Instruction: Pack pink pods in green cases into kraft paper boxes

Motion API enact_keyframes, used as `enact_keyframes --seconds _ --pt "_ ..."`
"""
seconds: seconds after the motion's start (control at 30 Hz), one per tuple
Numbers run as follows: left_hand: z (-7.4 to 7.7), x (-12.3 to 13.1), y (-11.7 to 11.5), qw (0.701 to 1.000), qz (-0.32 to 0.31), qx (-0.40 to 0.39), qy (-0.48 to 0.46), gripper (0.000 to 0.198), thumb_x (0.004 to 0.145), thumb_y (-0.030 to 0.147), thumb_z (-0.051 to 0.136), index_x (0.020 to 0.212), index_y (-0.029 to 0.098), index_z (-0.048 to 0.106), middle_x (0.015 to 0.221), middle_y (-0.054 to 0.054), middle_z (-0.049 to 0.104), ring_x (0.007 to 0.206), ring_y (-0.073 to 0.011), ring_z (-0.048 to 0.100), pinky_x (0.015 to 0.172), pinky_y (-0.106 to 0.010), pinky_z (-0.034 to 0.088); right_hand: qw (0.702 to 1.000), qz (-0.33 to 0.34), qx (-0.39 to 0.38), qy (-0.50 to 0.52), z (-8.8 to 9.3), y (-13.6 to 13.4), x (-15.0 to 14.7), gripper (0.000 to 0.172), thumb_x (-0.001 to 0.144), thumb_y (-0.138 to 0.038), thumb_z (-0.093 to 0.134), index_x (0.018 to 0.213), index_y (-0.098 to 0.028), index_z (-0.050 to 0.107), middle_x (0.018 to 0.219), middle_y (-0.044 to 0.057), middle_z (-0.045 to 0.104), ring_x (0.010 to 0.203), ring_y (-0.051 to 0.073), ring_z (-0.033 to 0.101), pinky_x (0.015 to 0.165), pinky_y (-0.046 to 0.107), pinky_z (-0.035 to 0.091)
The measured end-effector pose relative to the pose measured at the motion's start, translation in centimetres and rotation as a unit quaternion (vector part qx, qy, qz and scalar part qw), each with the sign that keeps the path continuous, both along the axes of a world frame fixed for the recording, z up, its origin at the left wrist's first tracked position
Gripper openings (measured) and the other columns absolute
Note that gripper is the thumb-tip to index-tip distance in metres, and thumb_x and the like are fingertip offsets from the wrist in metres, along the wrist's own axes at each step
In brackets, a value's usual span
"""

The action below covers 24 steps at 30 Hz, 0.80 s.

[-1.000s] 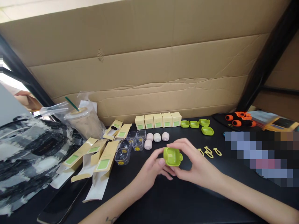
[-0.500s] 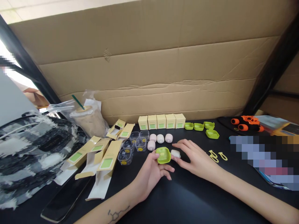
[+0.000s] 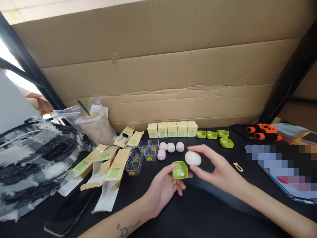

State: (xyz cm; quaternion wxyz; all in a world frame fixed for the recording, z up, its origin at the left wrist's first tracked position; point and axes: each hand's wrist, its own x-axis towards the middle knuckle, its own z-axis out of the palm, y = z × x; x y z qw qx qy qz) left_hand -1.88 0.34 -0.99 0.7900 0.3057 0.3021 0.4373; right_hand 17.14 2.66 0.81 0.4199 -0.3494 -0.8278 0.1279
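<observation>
My left hand [image 3: 160, 186] pinches a green shell [image 3: 180, 170]; right hand [image 3: 219, 167] is clamped by fingertips on a white case [image 3: 193, 158], just right of left hand. Parts apart, not joined. I'd call 5 opened boxes [image 3: 115, 173], left of left hand, done. Beyond the hands: 4 loose cases [image 3: 170, 147], 4 loose shells [image 3: 212, 135], also unjoined; farther, 5 upright boxes [image 3: 172, 129] look unopened. Black tabletop [image 3: 210, 215] under both hands, cardboard panel [image 3: 158, 76] behind, bagged drink [image 3: 94, 129] far left of left hand.
</observation>
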Motion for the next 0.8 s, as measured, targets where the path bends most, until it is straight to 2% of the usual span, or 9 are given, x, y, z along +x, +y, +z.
enact_keyframes --seconds 0.1,0.17,0.37,0.8 --pt "0.0 0.4 -0.2 0.999 -0.019 -0.011 -0.035 0.034 0.09 0.026 0.037 0.086 0.007 0.064 0.077 -0.012 0.067 0.063 -0.0159 0.058 0.062 -0.028 0.044 0.997 0.064 0.028 -0.027 0.1 -1.3 -0.8 0.034 0.085 -0.019 0.057 0.117 -0.025 0.049 0.11 0.006 0.064 0.1 0.021 0.061 0.083 0.034 0.051" --pt "0.1 0.5 -0.4 0.998 -0.014 -0.013 -0.055 0.035 0.092 0.026 0.034 0.092 0.009 0.064 0.085 -0.011 0.068 0.07 -0.0164 0.059 0.067 -0.028 0.044 0.995 0.077 0.045 -0.052 -0.2 -1.9 -1.3 0.034 0.085 -0.018 0.058 0.116 -0.025 0.05 0.108 0.006 0.066 0.099 0.021 0.061 0.082 0.035 0.051" --pt "-0.1 0.7 -0.5 0.997 -0.049 -0.005 -0.054 0.038 0.09 0.027 0.033 0.091 0.006 0.065 0.076 -0.012 0.066 0.068 -0.0182 0.058 0.07 -0.031 0.044 0.992 0.052 0.082 -0.076 -0.9 -1.8 -1.6 0.036 0.086 -0.018 0.057 0.121 -0.024 0.05 0.111 0.009 0.066 0.101 0.023 0.061 0.083 0.04 0.051" --pt "-0.8 0.5 -0.4 0.996 -0.079 -0.005 -0.038 0.043 0.09 0.033 0.035 0.092 0.005 0.067 0.082 -0.014 0.068 0.071 -0.0186 0.06 0.073 -0.033 0.045 0.99 0.041 0.101 -0.091 -1.0 -1.6 -1.3 0.04 0.086 -0.02 0.055 0.125 -0.024 0.05 0.105 0.008 0.068 0.095 0.023 0.063 0.079 0.039 0.051"
